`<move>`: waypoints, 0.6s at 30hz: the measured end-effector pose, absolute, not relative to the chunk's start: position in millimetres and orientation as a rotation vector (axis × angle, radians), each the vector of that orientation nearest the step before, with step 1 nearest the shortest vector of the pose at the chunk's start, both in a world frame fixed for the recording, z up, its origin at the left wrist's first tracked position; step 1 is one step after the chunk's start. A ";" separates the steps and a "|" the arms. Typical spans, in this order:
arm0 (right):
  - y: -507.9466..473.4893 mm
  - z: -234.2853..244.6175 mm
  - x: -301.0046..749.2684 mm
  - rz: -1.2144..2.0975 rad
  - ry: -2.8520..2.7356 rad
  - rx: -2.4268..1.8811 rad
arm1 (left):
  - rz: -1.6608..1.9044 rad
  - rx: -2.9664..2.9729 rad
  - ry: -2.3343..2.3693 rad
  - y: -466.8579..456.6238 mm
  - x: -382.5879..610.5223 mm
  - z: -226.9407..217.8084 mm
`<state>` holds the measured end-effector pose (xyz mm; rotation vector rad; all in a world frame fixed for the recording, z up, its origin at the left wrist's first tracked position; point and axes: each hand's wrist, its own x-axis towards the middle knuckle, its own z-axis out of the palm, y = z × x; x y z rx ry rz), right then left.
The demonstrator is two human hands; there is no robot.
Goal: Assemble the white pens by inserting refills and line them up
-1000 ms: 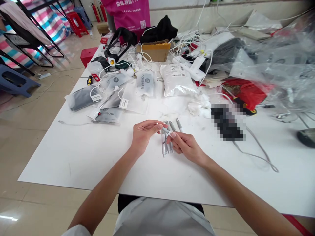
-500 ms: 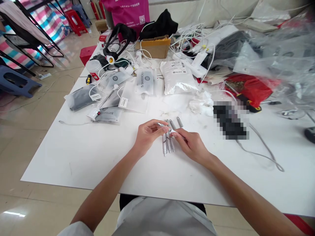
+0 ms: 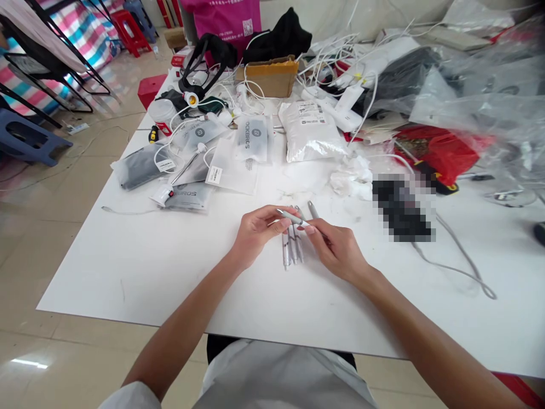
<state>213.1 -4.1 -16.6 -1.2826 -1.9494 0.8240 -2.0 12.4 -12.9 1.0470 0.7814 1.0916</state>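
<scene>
My left hand (image 3: 259, 230) and my right hand (image 3: 336, 250) meet over the middle of a white table. Between their fingertips, a slim silver pen (image 3: 292, 217) lies nearly level, pinched by both hands. Just below it, a small group of similar silver pens (image 3: 292, 250) lies side by side on the tabletop, partly hidden by my fingers. Another pen's grey tip (image 3: 313, 209) sticks out beyond my right hand.
The white table (image 3: 128, 272) holds printed pouches (image 3: 251, 139), a silver bag (image 3: 310, 130), crumpled tissue (image 3: 351, 179), tangled white cables and a cardboard box (image 3: 272, 76). A pixelated object (image 3: 402, 207) lies to the right, with a grey cable beside it.
The pen between my fingers has turned flatter and now spans both hands. My right hand has shifted slightly right. The camera view has tilted a little.
</scene>
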 end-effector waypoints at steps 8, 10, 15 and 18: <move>0.4 -29.7 218.1 0.712 -2.029 -1.280 | 1.144 0.938 0.806 10.3 4.3 -15.7; -1.0 -31.5 217.1 0.714 -2.015 -1.311 | 1.141 0.961 0.810 9.8 4.1 -15.3; -0.6 -22.0 213.3 0.626 -2.131 -1.219 | 1.160 1.057 0.869 11.5 3.4 -18.4; 2.7 -21.7 213.9 0.513 -2.177 -1.138 | 1.189 1.019 0.891 12.3 5.3 -22.2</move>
